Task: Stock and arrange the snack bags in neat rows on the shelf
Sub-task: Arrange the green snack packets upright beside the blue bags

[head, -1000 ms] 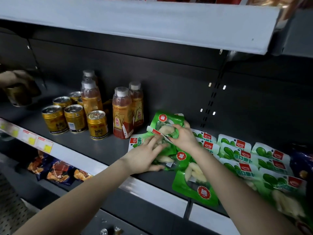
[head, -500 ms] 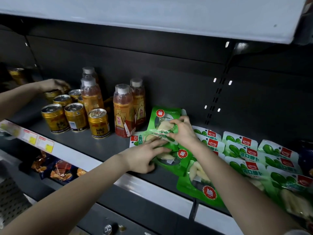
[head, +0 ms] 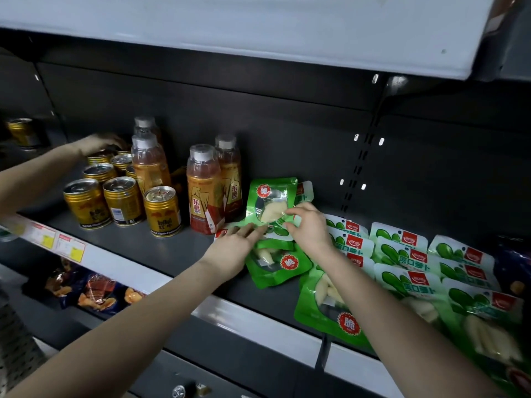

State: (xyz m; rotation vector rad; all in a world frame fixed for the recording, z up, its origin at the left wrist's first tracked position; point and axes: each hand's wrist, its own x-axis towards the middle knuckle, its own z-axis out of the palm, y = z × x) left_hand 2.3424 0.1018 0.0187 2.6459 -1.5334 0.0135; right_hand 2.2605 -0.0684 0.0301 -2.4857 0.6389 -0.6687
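Observation:
A green snack bag [head: 268,201] with a clear window stands upright against the dark back wall of the shelf [head: 161,251]. My right hand [head: 309,225] pinches its lower right edge. My left hand [head: 232,252] lies flat with fingers spread on a white-and-green bag [head: 222,232] and the top of another green bag [head: 283,265] lying flat. A third green bag [head: 330,308] lies at the shelf's front edge under my right forearm. Rows of white-and-green bags [head: 402,254] fill the shelf to the right.
Orange drink bottles [head: 204,188] and gold cans [head: 162,211] stand left of the bags. Another person's hand [head: 97,143] rests on the rear cans. An upper shelf [head: 258,27] overhangs. Price tags [head: 54,242] line the front rail; dark snack packs [head: 94,291] lie below.
The upright green bag has been raised and pushed back against the wall. My left hand slid right over the flat bags. The other person's arm reached in over the cans.

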